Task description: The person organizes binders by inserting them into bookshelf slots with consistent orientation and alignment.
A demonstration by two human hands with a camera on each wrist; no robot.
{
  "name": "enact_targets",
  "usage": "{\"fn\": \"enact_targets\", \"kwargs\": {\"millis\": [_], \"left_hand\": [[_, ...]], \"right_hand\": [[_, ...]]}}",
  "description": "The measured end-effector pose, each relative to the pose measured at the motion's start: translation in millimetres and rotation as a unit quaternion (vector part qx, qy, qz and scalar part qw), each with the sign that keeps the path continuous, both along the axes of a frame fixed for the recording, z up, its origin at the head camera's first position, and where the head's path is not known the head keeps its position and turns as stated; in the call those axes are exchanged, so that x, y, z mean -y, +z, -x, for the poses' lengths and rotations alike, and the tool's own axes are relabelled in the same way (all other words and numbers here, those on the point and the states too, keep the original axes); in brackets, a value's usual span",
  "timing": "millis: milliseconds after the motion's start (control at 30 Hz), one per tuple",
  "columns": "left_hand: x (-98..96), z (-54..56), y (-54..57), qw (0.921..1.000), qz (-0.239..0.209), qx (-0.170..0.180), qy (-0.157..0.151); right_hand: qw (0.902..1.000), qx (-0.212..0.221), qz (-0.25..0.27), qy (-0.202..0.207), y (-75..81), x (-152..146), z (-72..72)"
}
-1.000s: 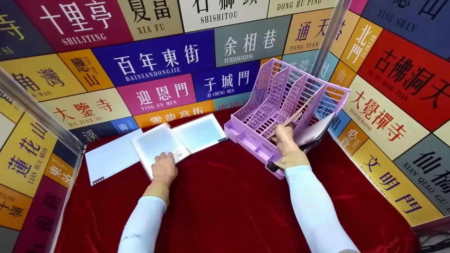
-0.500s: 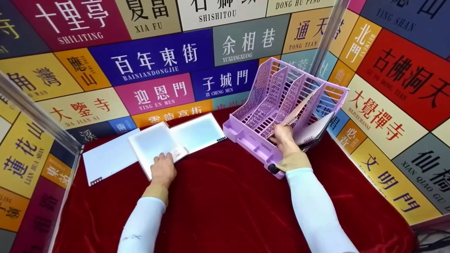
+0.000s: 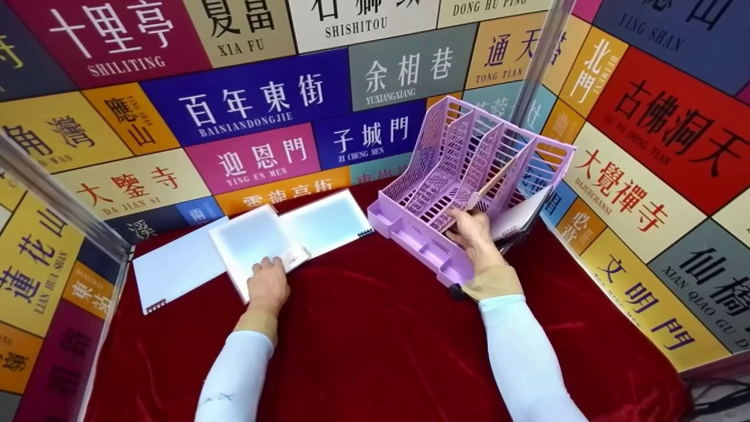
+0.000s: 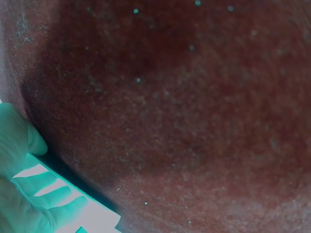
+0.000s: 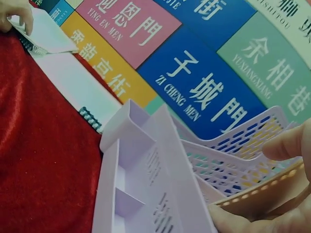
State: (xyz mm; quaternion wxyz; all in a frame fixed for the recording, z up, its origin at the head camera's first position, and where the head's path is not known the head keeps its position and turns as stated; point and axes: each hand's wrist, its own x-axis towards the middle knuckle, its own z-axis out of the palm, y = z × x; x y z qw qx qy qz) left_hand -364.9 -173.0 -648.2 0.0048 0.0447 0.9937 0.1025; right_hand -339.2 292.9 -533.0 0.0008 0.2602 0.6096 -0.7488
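Item, right grip: a bare hand, thumb and fingers narrowed about one tan notebook. We find the notebook standing on edge between two dividers of a purple file rack, its row of holes towards the hand. We take it to be held by this near edge because the dividers leave the fingers little room further in, while the rack's low front leaves that edge within reach.

Item, left grip: a bare hand holding the near edge of a white notebook, thumb at the rim, fingers along it. We judge that this keeps it in check where it overlaps two others.

Item, a pale blue notebook, to the left, and a pale notebook, to the right, both partly under the white one.

Item, further notebooks at the rack's right side, leaning; we cannot tell how many. The rack's side, we suppose, holds them up.

Item, a red-clothed worktop, bearing all the above.

Item, a wall of coloured name panels, behind, with a metal pole at right.
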Motion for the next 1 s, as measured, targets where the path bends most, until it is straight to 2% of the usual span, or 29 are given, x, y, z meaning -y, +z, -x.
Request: {"fn": "enact_targets", "kwargs": {"millis": [100,200,367,467,567,700,833,1000], "left_hand": [[2.3,-0.5,-0.3,1.0,0.004,-0.002,0.0],[4.1,0.5,-1.7,1.0,0.007,-0.004,0.0],[7.2,2.9,-5.0,0.9996,0.021,-0.018,-0.006],[9.3,4.1,-7.3,0.9994,0.022,-0.025,-0.009],[11.7,4.7,-8.8,0.9994,0.019,-0.027,-0.01],[14.3,4.9,-9.0,0.9993,0.014,-0.033,-0.012],[16.7,5.2,-11.0,0.9988,0.008,-0.047,-0.008],[21.9,3.4,-14.4,0.9975,-0.01,-0.07,0.0]], "right_hand": [[0.999,0.021,-0.037,0.017,6.2,-2.1,-10.5],[0.9942,0.029,-0.099,0.031,11.6,-4.0,-21.1],[0.9783,0.0,-0.204,0.036,17.2,3.8,-31.8],[0.9708,-0.013,-0.234,0.049,18.0,13.9,-32.6],[0.9697,-0.013,-0.232,0.076,15.6,24.3,-29.4],[0.976,-0.008,-0.19,0.105,9.3,36.9,-23.1],[0.9823,-0.008,-0.145,0.118,3.1,47.8,-17.0],[0.9828,-0.004,-0.127,0.134,-3.8,56.4,-9.5]]}}
